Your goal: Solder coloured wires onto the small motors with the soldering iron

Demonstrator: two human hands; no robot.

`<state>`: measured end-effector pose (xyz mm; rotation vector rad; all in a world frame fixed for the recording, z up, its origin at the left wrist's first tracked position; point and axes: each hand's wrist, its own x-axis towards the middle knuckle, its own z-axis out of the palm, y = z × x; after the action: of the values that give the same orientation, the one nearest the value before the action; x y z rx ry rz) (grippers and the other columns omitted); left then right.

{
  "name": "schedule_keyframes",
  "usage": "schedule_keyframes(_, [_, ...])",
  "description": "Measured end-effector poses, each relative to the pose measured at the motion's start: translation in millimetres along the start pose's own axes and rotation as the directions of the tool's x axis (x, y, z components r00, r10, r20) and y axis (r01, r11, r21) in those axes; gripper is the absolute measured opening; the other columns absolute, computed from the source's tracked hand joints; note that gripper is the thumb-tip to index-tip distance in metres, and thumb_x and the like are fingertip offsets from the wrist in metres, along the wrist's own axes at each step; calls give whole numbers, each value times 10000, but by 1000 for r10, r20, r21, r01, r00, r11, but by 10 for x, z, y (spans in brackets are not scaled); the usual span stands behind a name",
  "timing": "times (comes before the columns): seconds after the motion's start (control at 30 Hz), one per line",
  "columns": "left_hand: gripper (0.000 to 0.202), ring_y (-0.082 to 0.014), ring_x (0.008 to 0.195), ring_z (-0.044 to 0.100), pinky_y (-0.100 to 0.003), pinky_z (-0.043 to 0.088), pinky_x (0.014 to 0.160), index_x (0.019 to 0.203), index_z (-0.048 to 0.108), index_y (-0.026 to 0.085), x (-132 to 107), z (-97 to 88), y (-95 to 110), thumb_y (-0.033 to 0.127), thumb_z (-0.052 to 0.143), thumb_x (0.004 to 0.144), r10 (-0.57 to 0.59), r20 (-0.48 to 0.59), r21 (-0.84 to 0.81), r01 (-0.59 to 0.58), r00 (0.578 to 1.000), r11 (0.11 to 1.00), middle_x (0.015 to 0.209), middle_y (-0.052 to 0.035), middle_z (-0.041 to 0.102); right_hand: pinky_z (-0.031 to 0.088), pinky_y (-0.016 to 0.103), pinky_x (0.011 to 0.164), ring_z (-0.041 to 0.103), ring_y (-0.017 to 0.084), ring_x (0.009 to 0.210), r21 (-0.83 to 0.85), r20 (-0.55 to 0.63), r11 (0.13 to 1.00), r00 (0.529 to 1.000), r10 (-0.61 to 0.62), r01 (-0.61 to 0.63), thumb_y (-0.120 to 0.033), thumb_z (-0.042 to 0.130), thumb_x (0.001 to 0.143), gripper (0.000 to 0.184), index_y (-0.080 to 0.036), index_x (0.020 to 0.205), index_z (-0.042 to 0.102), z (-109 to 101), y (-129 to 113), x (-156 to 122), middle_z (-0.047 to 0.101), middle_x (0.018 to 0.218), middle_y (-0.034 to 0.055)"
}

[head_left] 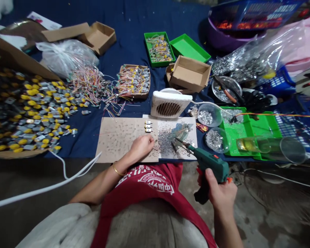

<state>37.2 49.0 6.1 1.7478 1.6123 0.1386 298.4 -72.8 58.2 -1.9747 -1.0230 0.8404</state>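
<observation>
A red apron (147, 179) lay nearest, at six o'clock. The big motor heap (48, 117) at nine seemed left; the boxed, wired motors (136, 81) near eleven seemed done. A green soldering gun (211, 163) at four sat tight in the right hand (219, 189). The left hand (142, 147) curled at seven; anything inside couldn't be seen. Three little motors (148, 126) in the middle showed no wires.
</observation>
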Motion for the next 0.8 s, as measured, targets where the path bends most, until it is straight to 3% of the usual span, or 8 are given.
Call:
schedule_keyframes(0.1, [197, -214, 831, 678, -330, 494, 806, 909, 712, 182, -157, -20, -154, 220, 521, 943, -28, -29, 29, 29, 999, 999, 876, -64, 751, 505, 282, 359, 613, 217, 371, 84, -20, 996, 1000, 16, -14, -681, 745, 757, 548, -152, 627, 695, 73, 34, 7, 654, 499, 83])
schedule_keyframes(0.23, [173, -223, 1058, 644, -342, 474, 960, 1061, 690, 178, -428, -32, -378, 206, 547, 968, 103, -170, 28, -99, 980, 995, 1104, -88, 731, 504, 281, 363, 607, 206, 373, 88, 12, 996, 1000, -1, 0, -635, 767, 768, 502, -156, 641, 684, 192, 61, 12, 648, 501, 69])
schedule_keyframes(0.33, [124, -234, 1113, 590, -370, 442, 990, 1020, 678, 183, -583, -37, -509, 206, 566, 972, 148, -242, 55, -139, 959, 989, 1127, -85, 699, 561, 312, 456, 662, 223, 473, 73, -4, 995, 998, -61, 61, -607, 750, 804, 472, -137, 770, 731, 257, 109, 6, 691, 585, 78])
schedule_keyframes(0.53, [104, -230, 1078, 555, -379, 391, 984, 1014, 668, 191, -474, -20, -505, 221, 571, 991, 214, -138, 114, -200, 967, 973, 1068, -63, 670, 623, 396, 634, 739, 288, 685, 61, -50, 994, 995, -90, 93, -602, 737, 818, 500, -111, 912, 762, 335, 136, -58, 743, 729, 123])
schedule_keyframes(0.8, [155, -234, 1068, 551, -388, 388, 988, 972, 668, 188, -236, -94, -322, 215, 517, 994, 291, 55, 148, -296, 955, 944, 1040, -61, 649, 628, 402, 630, 731, 283, 665, 55, -41, 994, 995, -94, 96, -641, 734, 786, 513, -136, 871, 764, 392, -49, -85, 717, 654, 95])
